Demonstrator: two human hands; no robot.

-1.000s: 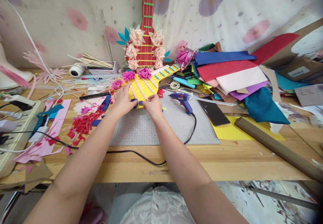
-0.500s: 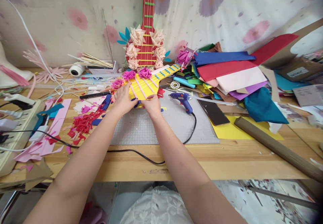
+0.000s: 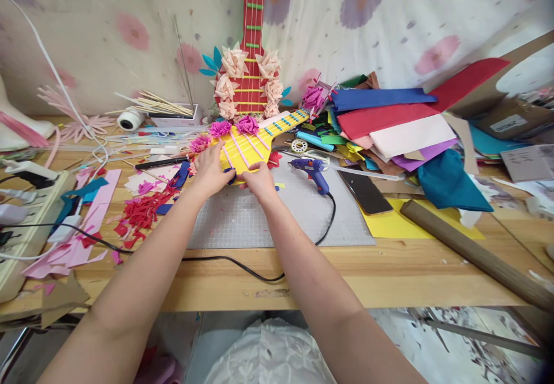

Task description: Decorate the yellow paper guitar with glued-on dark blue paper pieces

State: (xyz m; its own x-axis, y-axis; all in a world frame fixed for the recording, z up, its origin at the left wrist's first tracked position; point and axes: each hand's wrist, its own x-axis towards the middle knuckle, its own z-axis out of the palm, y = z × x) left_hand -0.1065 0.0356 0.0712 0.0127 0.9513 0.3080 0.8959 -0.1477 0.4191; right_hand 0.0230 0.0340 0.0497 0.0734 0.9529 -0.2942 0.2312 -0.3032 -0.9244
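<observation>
A small yellow craft guitar (image 3: 246, 147) lies tilted on the grey cutting mat (image 3: 234, 228), its neck pointing back and right. Pink and magenta paper flowers (image 3: 220, 129) trim its upper edge. My left hand (image 3: 208, 171) grips the near left end of the body, thumb beside a dark blue paper flower (image 3: 229, 172). At the lower edge, my right hand (image 3: 259, 181) is closed on the body with the thumb on its face; the fingers underneath are hidden. A red paper flower (image 3: 274, 159) shows just past the right hand.
A blue glue gun (image 3: 314, 171) lies right of my hands, its black cord (image 3: 242, 267) crossing the table front. Behind stands a red craft guitar (image 3: 252, 92). Coloured sheets (image 3: 389, 115), a phone (image 3: 364, 190) and a brown tube (image 3: 467, 251) are at right; red scraps (image 3: 141, 211) lie left.
My right thumb has moved slightly onto the yellow guitar's face, and less of the dark blue flower shows between my hands. The guitar itself stays nearly in place.
</observation>
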